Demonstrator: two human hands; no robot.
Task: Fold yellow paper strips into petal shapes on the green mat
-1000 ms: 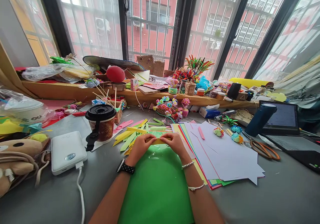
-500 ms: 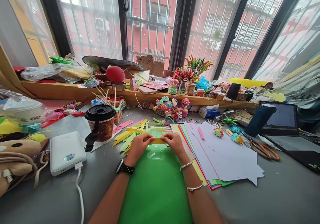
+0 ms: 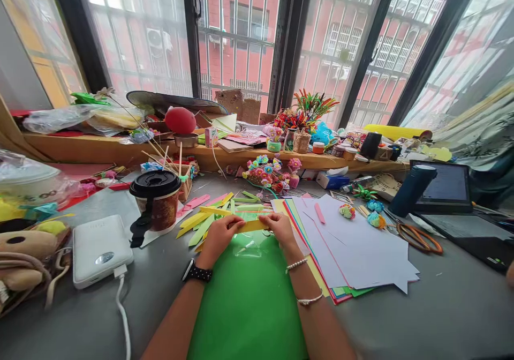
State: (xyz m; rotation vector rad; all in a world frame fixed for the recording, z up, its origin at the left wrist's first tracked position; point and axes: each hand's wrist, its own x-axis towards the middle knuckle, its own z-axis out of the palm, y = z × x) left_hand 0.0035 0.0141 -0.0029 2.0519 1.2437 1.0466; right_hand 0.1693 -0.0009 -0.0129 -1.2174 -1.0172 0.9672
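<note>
Between my two hands a yellow paper strip [image 3: 252, 225] is stretched level, pinched at both ends. My left hand [image 3: 222, 235] grips its left end with thumb and fingers. At the right end, my right hand [image 3: 280, 230] is closed in the same way. A ring of what may be scissors shows just under my right fingertips. Below the hands lies a shiny green sheet or balloon-like surface [image 3: 247, 301], running toward me between my forearms. Several folded yellow and green paper strips [image 3: 201, 222] lie in a heap beyond and left of my left hand.
A stack of white and coloured paper [image 3: 353, 247] lies at right, with a pink strip [image 3: 319, 213] on top. At left stand a lidded coffee cup [image 3: 158, 204] and a white power bank [image 3: 102, 250] with its cable. A dark bottle [image 3: 412, 191] and laptop [image 3: 441, 188] are far right.
The view has shifted slightly, so most things sit a little further left. My hands are slightly further apart, and more of the yellow strip shows between them.
</note>
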